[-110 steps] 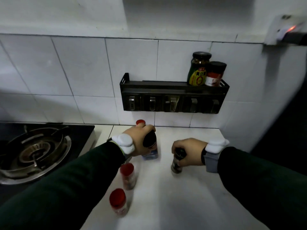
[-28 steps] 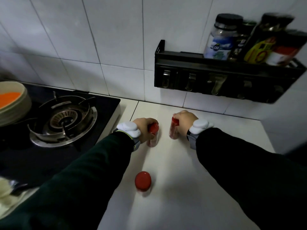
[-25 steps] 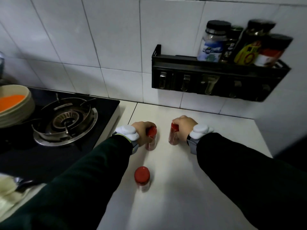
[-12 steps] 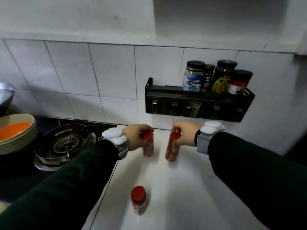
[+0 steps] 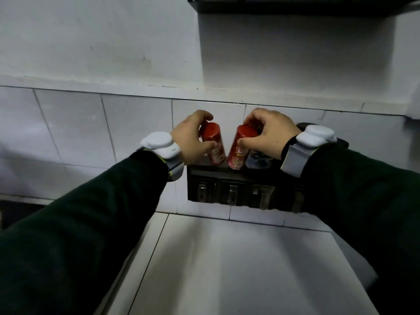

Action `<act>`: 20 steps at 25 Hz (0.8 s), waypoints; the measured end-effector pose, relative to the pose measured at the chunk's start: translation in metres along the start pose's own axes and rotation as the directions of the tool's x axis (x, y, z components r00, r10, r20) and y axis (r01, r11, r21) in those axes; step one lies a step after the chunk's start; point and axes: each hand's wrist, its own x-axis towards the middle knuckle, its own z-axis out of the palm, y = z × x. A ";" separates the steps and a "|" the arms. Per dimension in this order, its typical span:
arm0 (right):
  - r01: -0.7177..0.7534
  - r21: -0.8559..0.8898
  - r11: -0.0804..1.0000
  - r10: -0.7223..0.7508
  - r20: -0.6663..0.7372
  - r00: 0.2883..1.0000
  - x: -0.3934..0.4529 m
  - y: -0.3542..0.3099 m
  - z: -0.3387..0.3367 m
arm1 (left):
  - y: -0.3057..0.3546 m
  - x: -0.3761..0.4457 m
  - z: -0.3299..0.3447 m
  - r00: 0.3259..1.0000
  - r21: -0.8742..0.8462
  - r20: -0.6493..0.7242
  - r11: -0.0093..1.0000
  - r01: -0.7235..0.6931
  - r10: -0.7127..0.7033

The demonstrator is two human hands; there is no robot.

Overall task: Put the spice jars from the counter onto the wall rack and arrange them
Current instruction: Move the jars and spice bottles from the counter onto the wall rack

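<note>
My left hand (image 5: 193,138) grips a red-capped spice jar (image 5: 213,144) at the left end of the black wall rack (image 5: 238,176). Beside it my right hand (image 5: 267,134) holds a second red-capped spice jar (image 5: 241,148), tilted slightly. Both jars have their lower ends at the rack's shelf level; whether they rest on it I cannot tell. A jar with a blue and white label (image 5: 258,159) shows just under my right hand. My right wrist and sleeve hide the rack's right half and its other jars.
A row of metal hooks (image 5: 231,194) hangs along the rack's front. White counter (image 5: 227,258) lies below, white tiled wall (image 5: 91,123) behind. A dark cabinet or hood edge (image 5: 284,5) juts out above. The stove's dark corner (image 5: 13,212) shows at far left.
Both hands lifted their red-capped jars from the counter up to the left part of the rack. My view rose, so the third red-capped jar and the stove burner dropped from sight.
</note>
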 end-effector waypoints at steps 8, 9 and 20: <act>0.094 -0.393 0.915 -0.076 0.062 0.995 0.035 0.026 0.039 | -0.024 0.042 0.051 0.999 -0.076 0.037 0.996 0.037 -0.034; 0.107 -0.444 0.890 -0.081 0.076 0.994 0.037 0.028 0.041 | -0.026 0.045 0.055 0.999 -0.086 0.036 0.996 0.036 -0.033; 0.243 -0.383 0.891 -0.230 0.079 0.970 -0.045 0.005 0.070 | -0.018 -0.038 0.046 0.993 0.036 0.119 0.999 -0.007 0.003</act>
